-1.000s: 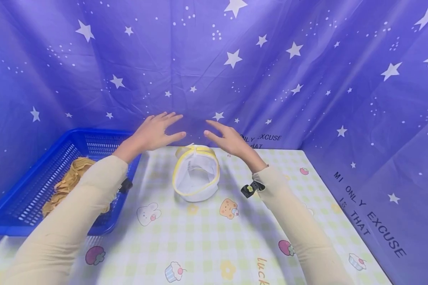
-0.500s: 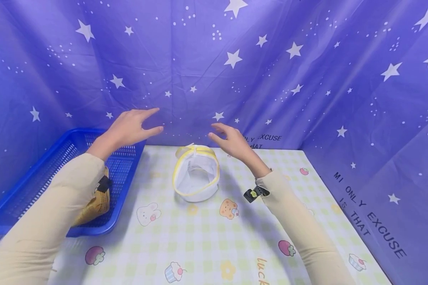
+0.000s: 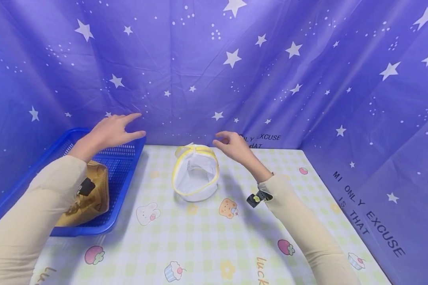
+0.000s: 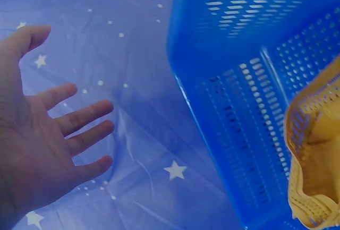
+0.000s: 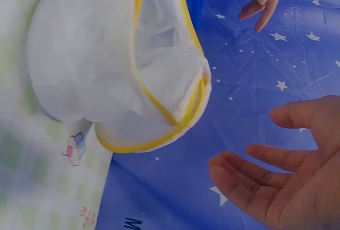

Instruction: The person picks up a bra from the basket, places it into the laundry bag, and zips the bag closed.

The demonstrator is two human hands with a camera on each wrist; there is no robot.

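Observation:
My left hand [image 3: 110, 130] is held over the back of the blue basket [image 3: 129, 190], fingers stretched out and holding nothing. In the basket lies a crumpled tan cloth item [image 3: 99, 190] with a ribbed, perforated-looking edge [image 4: 297, 150], partly hidden by my forearm in the head view. A white mesh bag [image 3: 197, 194] with a yellow-edged zipper stands on the table between my hands, its mouth gaping toward me. Just right of the bag's back my right hand [image 3: 235, 147] hovers, fingers loosely bent and nothing in them; the right wrist view shows its palm [image 5: 297, 187] apart from the bag.
The table wears a green-checked cloth [image 3: 199, 237] printed with cartoon figures. Purple star-patterned curtains [image 3: 185, 59] close off the back and both sides. The basket takes up the table's left end, close to the back curtain.
My left hand has moved left, from near the bag to over the basket. My right hand has shifted slightly right and down, its fingers bending more. The bag has stayed in place.

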